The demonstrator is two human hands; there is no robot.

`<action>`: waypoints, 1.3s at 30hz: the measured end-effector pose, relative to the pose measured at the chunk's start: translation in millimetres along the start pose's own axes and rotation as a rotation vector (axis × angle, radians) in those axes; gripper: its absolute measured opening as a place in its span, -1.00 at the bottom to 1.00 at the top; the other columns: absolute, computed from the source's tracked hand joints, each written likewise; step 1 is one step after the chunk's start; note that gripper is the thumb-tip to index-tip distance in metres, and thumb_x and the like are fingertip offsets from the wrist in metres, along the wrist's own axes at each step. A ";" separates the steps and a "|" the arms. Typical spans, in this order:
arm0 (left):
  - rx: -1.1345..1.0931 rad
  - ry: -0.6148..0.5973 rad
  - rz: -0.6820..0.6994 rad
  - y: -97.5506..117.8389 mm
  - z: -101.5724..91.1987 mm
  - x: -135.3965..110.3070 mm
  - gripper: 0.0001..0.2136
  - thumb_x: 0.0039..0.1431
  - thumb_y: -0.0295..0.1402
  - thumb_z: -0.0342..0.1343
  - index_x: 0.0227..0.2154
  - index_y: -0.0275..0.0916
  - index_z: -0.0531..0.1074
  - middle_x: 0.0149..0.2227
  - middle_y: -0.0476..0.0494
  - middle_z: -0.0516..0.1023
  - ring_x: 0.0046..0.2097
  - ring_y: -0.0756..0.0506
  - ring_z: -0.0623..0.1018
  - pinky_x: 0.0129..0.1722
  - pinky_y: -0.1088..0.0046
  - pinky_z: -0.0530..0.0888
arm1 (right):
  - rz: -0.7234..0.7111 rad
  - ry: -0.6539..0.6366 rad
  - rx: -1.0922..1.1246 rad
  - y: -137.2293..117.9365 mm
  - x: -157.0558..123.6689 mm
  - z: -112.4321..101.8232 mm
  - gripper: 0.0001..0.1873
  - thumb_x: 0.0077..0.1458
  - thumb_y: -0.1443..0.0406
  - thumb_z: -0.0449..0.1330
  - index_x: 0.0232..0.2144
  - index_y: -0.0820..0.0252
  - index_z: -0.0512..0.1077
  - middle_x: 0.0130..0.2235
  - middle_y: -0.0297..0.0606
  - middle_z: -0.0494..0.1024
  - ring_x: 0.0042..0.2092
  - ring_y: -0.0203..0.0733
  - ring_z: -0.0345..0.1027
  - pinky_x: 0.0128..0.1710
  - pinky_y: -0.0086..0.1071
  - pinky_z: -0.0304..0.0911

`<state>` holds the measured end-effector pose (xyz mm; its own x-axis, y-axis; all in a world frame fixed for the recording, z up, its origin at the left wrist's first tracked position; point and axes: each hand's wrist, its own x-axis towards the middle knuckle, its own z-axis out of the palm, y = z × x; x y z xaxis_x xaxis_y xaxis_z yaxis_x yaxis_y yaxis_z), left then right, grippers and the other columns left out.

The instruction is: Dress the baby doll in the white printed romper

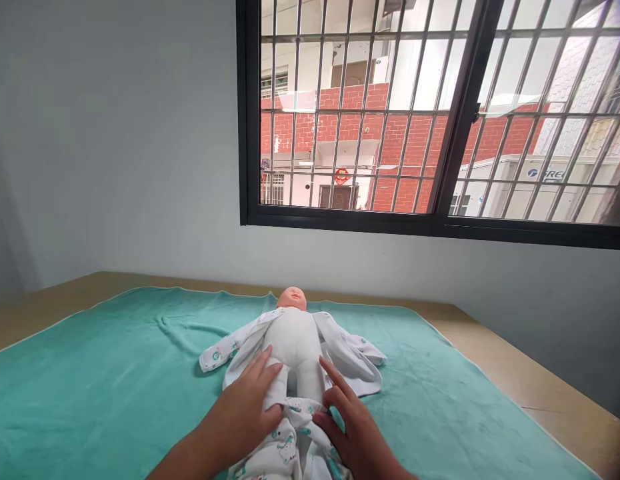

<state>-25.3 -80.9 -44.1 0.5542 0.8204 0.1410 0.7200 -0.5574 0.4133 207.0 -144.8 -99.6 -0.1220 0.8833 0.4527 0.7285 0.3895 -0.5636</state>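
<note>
Left hand (247,402) and right hand (351,417) loosely spread, flanking the doll (293,339) face-up on the green blanket (115,363), any pinch on the patterned trousers (284,448) unclear; even tension both sides should probably prevent bunching.

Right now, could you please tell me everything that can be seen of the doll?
The doll lies on its back on a green cloth, head at the far end. The head is pinkish and smooth-looking; the torso and legs look like white fabric. An open white jacket with printed sleeves spreads out at both sides. Printed white clothing covers the lower legs; feet are not visible. The left hand touches one leg; the right hand is at the other.
</note>
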 end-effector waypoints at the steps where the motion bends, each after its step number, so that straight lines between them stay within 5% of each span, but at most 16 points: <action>1: -0.019 -0.004 -0.021 1.3 0.0 0.4 -0.43 0.07 -0.34 0.03 0.21 -0.20 0.27 0.41 -0.20 -0.05 0.40 -0.24 0.04 0.33 0.11 0.13 | -0.005 -0.016 0.003 0.0 1.2 -1.3 -0.83 0.23 0.19 0.12 -0.37 0.12 0.32 0.36 -0.07 0.09 0.35 0.03 -0.01 0.23 -0.09 0.15; 5: -0.046 0.033 -0.020 -2.0 4.7 4.6 -0.45 0.08 -0.38 0.00 0.19 -0.25 0.30 0.38 -0.24 0.02 0.34 -0.24 0.21 0.31 0.13 0.19 | -0.063 -0.087 -0.056 -3.2 13.0 -11.0 -0.85 0.21 0.23 0.14 -0.40 0.13 0.34 0.37 -0.10 0.06 0.34 0.03 0.00 0.21 -0.13 0.18; 9: -0.069 0.103 0.076 -19.6 17.2 11.2 -0.54 0.12 -0.42 -0.02 0.11 -0.16 0.41 0.29 -0.14 0.26 0.26 -0.20 0.35 0.27 0.21 0.29 | -0.217 -0.074 -0.286 -4.4 32.4 -20.9 -0.85 0.23 0.27 0.12 -0.40 0.15 0.35 0.26 -0.07 0.29 0.21 0.04 0.27 0.08 -0.14 0.32; 14: -0.256 0.235 0.141 -36.7 30.2 14.9 -0.65 0.24 -0.37 -0.08 0.01 -0.06 0.48 0.11 -0.08 0.52 0.12 -0.13 0.52 0.14 0.41 0.43 | -0.405 0.033 -0.543 6.9 60.7 -13.9 -0.80 0.32 0.29 -0.02 -0.32 0.17 0.36 -0.15 -0.14 0.59 -0.23 -0.08 0.50 -0.27 -0.28 0.36; 19: -0.453 0.389 0.078 -40.7 41.4 19.3 -0.73 0.26 -0.25 -0.07 -0.14 -0.06 0.51 -0.09 -0.11 0.61 -0.03 -0.15 0.57 0.01 0.41 0.48 | -0.300 0.239 -0.471 24.6 81.4 9.5 -0.62 0.37 0.21 -0.13 -0.45 0.15 0.29 -0.50 -0.31 0.46 -0.48 -0.21 0.35 -0.47 -0.38 0.15; 23: -0.601 0.469 -0.016 -47.8 55.7 25.8 -0.68 0.19 -0.02 0.00 -0.26 -0.13 0.49 -0.14 -0.15 0.56 -0.10 -0.18 0.52 -0.09 0.36 0.47 | -0.107 0.301 -0.107 36.2 79.6 22.9 -0.68 0.29 0.12 0.04 -0.46 0.15 0.29 -0.45 -0.35 0.41 -0.43 -0.25 0.30 -0.42 -0.42 0.18; 28: -0.887 0.319 -0.225 -62.4 64.5 29.0 -0.45 -0.05 0.27 0.07 -0.39 -0.19 0.34 -0.47 0.05 0.33 -0.42 -0.04 0.33 -0.39 0.48 0.32 | 0.017 0.263 0.220 35.7 72.4 24.2 -0.79 0.12 0.16 0.21 -0.42 0.15 0.34 -0.37 -0.35 0.37 -0.39 -0.26 0.25 -0.40 -0.42 0.22; 31: -1.012 0.237 -0.207 -70.1 61.6 31.1 -0.41 -0.12 0.30 0.08 -0.48 -0.22 0.29 -0.49 0.07 0.25 -0.37 -0.02 0.29 -0.35 0.48 0.27 | 0.027 0.259 0.290 33.1 72.2 21.4 -0.81 0.07 0.16 0.24 -0.32 0.13 0.41 -0.10 -0.21 0.44 -0.08 -0.11 0.35 -0.12 -0.32 0.32; 34: -1.059 0.029 -0.177 -79.7 56.2 34.3 -0.36 -0.29 0.33 0.17 -0.51 -0.22 0.27 -0.53 0.09 0.19 -0.42 0.01 0.22 -0.39 0.48 0.20 | 0.049 0.135 0.326 31.9 73.0 14.4 -0.71 0.04 0.16 0.28 -0.16 0.06 0.47 0.22 -0.15 0.29 0.28 0.04 0.08 0.25 -0.09 0.06; 36: -1.005 -0.071 -0.106 -86.7 54.1 36.2 -0.33 -0.43 0.32 0.23 -0.55 -0.23 0.25 -0.54 0.10 0.17 -0.45 0.04 0.17 -0.42 0.49 0.16 | 0.059 -0.009 0.341 30.2 73.4 6.8 -0.64 0.05 0.16 0.29 -0.06 0.00 0.49 0.34 -0.19 0.13 0.37 0.05 -0.12 0.33 -0.01 -0.14; 39: -0.913 -0.028 -0.009 -92.6 57.4 37.6 -0.34 -0.48 0.29 0.28 -0.60 -0.25 0.25 -0.40 -0.02 0.31 -0.36 0.00 0.28 -0.34 0.45 0.26 | 0.044 -0.150 0.306 24.8 74.3 -5.7 -0.58 0.06 0.16 0.31 0.01 -0.07 0.49 0.39 -0.25 0.01 0.40 0.07 -0.25 0.34 0.05 -0.23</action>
<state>-47.2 -5.8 -128.7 0.5685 0.8143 0.1172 0.1208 -0.2236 0.9672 219.9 -71.0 -76.1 -0.2093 0.9209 0.3290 0.5024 0.3899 -0.7718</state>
